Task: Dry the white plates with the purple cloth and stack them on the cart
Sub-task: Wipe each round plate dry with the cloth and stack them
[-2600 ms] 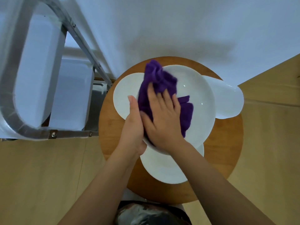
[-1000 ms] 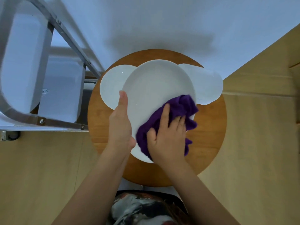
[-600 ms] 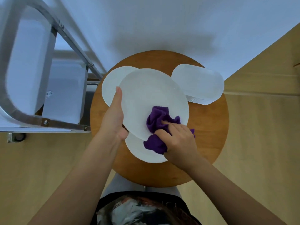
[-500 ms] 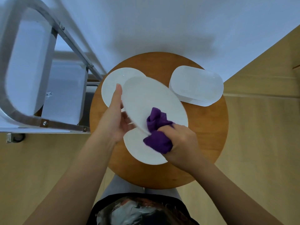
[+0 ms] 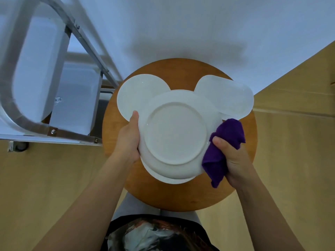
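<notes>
A: Plate [image 5: 175,131] status?

B: Held upside down over the round wooden worktop [image 5: 181,194], foot ring facing the camera. Left hand [image 5: 129,140] grips its rim at nine o'clock, thumb on top. Right hand [image 5: 233,159] is closed around the purple cloth [image 5: 223,147], bunched against the rim at three o'clock.

A: Other plates?

B: One round plate [image 5: 139,95] lies at eleven o'clock, one oblong dish [image 5: 228,98] at one o'clock, one more [image 5: 170,179] directly beneath at six o'clock, mostly hidden.

A: Cart?

B: Metal-framed cart [image 5: 36,69] stands at nine to ten o'clock of the worktop, just beside it.
</notes>
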### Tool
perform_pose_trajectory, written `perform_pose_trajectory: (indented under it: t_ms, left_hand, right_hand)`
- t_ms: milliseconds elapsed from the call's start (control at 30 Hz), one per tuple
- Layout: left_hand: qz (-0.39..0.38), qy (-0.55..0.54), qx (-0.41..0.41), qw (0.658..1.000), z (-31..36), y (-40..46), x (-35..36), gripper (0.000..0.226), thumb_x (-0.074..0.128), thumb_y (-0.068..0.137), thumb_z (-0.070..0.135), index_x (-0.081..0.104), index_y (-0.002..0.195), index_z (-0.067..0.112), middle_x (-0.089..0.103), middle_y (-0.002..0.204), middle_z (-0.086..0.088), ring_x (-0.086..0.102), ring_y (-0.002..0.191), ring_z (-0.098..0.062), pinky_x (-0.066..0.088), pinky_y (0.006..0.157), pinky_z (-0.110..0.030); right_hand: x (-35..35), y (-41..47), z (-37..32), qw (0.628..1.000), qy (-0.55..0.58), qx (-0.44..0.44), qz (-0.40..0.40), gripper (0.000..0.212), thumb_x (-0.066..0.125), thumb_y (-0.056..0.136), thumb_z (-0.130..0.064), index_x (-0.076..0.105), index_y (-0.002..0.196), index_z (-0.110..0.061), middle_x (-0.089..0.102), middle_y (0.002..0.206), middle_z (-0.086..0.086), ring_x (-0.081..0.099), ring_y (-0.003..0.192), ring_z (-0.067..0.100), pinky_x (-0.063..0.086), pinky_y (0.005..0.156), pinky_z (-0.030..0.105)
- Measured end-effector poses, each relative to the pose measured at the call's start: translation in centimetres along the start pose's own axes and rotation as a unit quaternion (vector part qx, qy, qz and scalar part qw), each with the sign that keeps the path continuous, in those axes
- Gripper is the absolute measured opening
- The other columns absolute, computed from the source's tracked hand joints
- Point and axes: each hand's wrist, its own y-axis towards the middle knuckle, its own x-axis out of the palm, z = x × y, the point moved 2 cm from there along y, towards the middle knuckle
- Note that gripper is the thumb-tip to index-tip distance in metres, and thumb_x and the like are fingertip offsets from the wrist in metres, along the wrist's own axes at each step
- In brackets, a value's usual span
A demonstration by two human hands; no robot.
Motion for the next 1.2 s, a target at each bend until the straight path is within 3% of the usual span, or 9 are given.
perform_pose_trajectory:
  t_ms: [133, 233, 300, 400, 467, 533, 633, 933, 1200]
  left_hand:
    - [0.053, 0.075, 0.092, 0.991, 1.5, 0.1, -1.0, 0.04, 0.037, 0.095, 0.054, 0.056, 0.077, 0.023, 0.061, 0.075, 0.0, 0.058, 0.075, -0.016, 0.048, 0.064, -0.03]
    - [0.071, 0.203, 0.237, 0.947, 3.2, 0.0, -1.3, 0.049, 0.035, 0.096, 0.051, 0.049, 0.066, 0.015, 0.053, 0.066, 0.0, 0.051, 0.064, -0.011, 0.041, 0.06, -0.024]
    - [0.061, 0.282, 0.324, 0.901, 3.9, -0.6, -0.6, 0.052, 0.036, 0.097, 0.048, 0.042, 0.058, 0.013, 0.044, 0.057, -0.001, 0.043, 0.056, -0.012, 0.037, 0.058, -0.027]
    - [0.037, 0.334, 0.403, 0.851, 4.1, -1.8, 0.9, 0.053, 0.034, 0.098, 0.046, 0.04, 0.055, 0.016, 0.04, 0.052, 0.0, 0.04, 0.052, -0.016, 0.036, 0.056, -0.032]
    - [0.019, 0.339, 0.439, 0.832, 3.8, -2.5, 1.5, 0.051, 0.027, 0.096, 0.05, 0.044, 0.058, 0.02, 0.044, 0.052, 0.003, 0.046, 0.053, -0.013, 0.038, 0.054, -0.028]
    - [0.009, 0.349, 0.451, 0.822, 3.3, -2.8, 1.6, 0.047, 0.022, 0.092, 0.05, 0.048, 0.064, 0.023, 0.047, 0.054, 0.007, 0.051, 0.056, -0.011, 0.041, 0.055, -0.024]
    - [0.025, 0.341, 0.45, 0.825, 3.2, -3.0, 0.9, 0.044, 0.023, 0.09, 0.049, 0.043, 0.058, 0.026, 0.044, 0.052, 0.009, 0.049, 0.054, -0.009, 0.036, 0.052, -0.018]
    - [0.119, 0.026, 0.251, 0.96, 4.2, -3.0, -1.0, 0.043, 0.036, 0.099, 0.042, 0.048, 0.064, 0.021, 0.052, 0.048, 0.016, 0.053, 0.048, 0.003, 0.04, 0.044, -0.012]
    - [0.006, -0.093, 0.077, 0.993, -0.6, -2.7, 0.1, 0.031, 0.036, 0.096, 0.053, 0.061, 0.102, 0.034, 0.069, 0.103, 0.0, 0.065, 0.1, -0.023, 0.054, 0.088, -0.045]
  right_hand:
    - [-1.2, 0.6, -0.3, 0.967, -0.227, -0.054, 0.103, 0.043, 0.078, 0.072, -0.025, 0.053, 0.107, -0.026, 0.063, 0.095, -0.006, 0.062, 0.09, 0.018, 0.051, 0.061, 0.024]
    - [-0.1, 0.5, -2.1, 0.949, -0.274, -0.147, -0.042, 0.071, 0.078, 0.06, -0.038, 0.047, 0.123, -0.025, 0.063, 0.097, -0.014, 0.063, 0.093, 0.011, 0.053, 0.063, 0.02]
    - [2.2, 0.4, -3.3, 0.853, -0.436, -0.217, -0.189, 0.094, 0.074, 0.063, -0.045, 0.023, 0.142, -0.036, 0.052, 0.121, -0.022, 0.054, 0.112, 0.006, 0.052, 0.084, 0.024]
    - [6.0, 1.2, -4.0, 0.581, -0.701, -0.346, -0.227, 0.113, 0.066, 0.067, -0.063, -0.01, 0.146, -0.035, 0.021, 0.154, -0.002, 0.015, 0.143, 0.021, 0.013, 0.118, 0.042]
    - [8.0, 2.1, -4.3, 0.516, -0.75, -0.368, -0.189, 0.123, 0.07, 0.065, -0.064, -0.012, 0.147, -0.027, 0.01, 0.158, 0.003, 0.004, 0.145, 0.028, 0.005, 0.115, 0.039]
    - [8.8, 2.9, -4.4, 0.503, -0.767, -0.353, -0.184, 0.121, 0.074, 0.063, -0.061, -0.003, 0.149, -0.024, 0.023, 0.153, 0.002, 0.023, 0.139, 0.025, 0.027, 0.11, 0.035]
    - [8.5, 3.7, -5.2, 0.559, -0.73, -0.316, -0.233, 0.099, 0.079, 0.062, -0.055, 0.025, 0.141, -0.029, 0.046, 0.132, -0.007, 0.045, 0.115, 0.012, 0.044, 0.088, 0.024]
    - [3.1, 5.4, -3.3, 0.945, -0.274, -0.093, -0.152, 0.076, 0.084, 0.051, -0.029, 0.047, 0.117, -0.03, 0.061, 0.11, -0.007, 0.063, 0.101, 0.015, 0.057, 0.072, 0.028]
    - [1.4, 5.0, 0.5, 0.997, -0.076, -0.009, -0.017, 0.076, 0.083, 0.051, -0.033, 0.051, 0.119, -0.023, 0.065, 0.111, 0.003, 0.066, 0.097, 0.024, 0.055, 0.069, 0.032]
